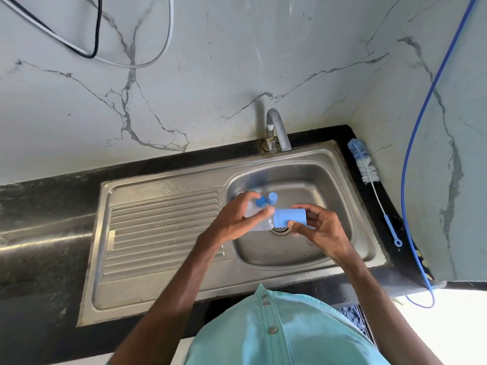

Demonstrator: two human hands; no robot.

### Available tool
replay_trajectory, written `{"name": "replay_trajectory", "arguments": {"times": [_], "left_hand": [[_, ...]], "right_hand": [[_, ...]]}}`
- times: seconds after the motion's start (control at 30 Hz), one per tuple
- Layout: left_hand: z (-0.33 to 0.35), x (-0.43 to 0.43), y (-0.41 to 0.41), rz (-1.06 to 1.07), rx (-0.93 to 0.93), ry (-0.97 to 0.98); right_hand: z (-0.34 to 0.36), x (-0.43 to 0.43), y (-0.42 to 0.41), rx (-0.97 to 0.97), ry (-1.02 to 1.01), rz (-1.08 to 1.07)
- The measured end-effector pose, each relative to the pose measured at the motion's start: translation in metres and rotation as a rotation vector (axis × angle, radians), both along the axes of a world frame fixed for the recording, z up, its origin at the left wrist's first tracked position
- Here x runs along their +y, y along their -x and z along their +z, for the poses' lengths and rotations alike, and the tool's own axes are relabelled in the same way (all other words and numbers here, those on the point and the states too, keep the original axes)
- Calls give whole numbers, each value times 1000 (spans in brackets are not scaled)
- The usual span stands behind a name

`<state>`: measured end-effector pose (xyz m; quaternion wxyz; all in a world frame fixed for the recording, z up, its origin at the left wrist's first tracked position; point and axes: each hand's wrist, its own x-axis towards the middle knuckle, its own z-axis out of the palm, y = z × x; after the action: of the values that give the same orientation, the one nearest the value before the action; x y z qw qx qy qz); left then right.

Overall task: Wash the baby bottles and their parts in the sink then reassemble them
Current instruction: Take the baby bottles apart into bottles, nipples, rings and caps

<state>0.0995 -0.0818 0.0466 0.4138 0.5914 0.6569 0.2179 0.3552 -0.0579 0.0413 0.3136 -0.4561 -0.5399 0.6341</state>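
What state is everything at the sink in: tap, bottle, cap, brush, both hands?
tap: no water seen running.
clear bottle: on its side over the basin, gripped by the left hand.
blue cap: at the bottle's end, pinched by the right hand.
bottle brush: lying on the counter, untouched.

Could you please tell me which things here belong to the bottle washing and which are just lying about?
Job: bottle, cap, blue parts, sink, tap, brush.
Lying about: cables, hose.
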Motion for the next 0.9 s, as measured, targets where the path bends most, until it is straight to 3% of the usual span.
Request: {"name": "replay_trajectory", "arguments": {"times": [0.1, 0.2, 0.37, 0.47, 0.57, 0.73, 0.9], "left_hand": [[9, 4, -23, -300, 224, -171], [1, 7, -37, -267, 326, -243], [2, 5, -46, -216, 151, -91], [12, 10, -35, -288, -231, 243], [2, 5, -7, -221, -499, 460], [-34, -9, 15, -73, -482, 429], [-41, -4, 0, 45, -501, 315]], "right_hand": [[2, -2, 10, 58, 30, -22], [3, 0, 16, 166, 117, -122], [-1, 4, 3, 129, 81, -58], [-4, 4, -6, 221, 71, -26], [-5, 15, -20, 403, 159, -171], [-7, 22, -9, 189, 86, -113], [-21, 28, 11, 97, 165, -113]]}}
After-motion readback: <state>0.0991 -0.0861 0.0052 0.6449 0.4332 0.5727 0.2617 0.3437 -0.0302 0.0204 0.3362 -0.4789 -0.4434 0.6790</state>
